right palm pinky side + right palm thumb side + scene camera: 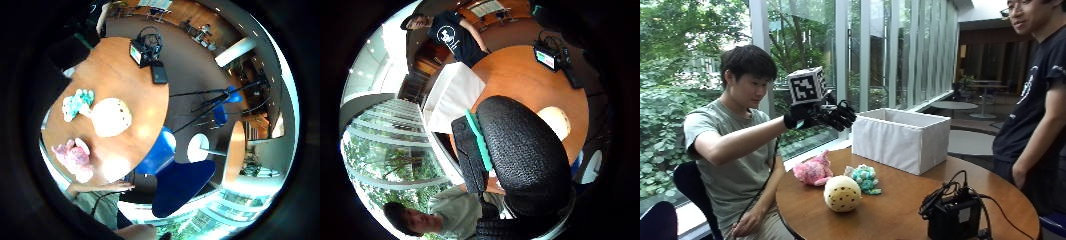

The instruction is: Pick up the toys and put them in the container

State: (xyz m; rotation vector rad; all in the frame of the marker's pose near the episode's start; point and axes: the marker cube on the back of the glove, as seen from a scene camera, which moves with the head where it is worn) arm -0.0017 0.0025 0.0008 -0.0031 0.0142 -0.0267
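Hovering hand (828,115) (empty) above tabletop toys (840,183)

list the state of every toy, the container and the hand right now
gloved right hand: raised above the table, fingers spread, holding nothing
white fabric container: upright on the table, top open
pink plush toy: on the table, untouched
teal and white plush toy: on the table beside the pink one
cream spotted ball toy: resting on the table
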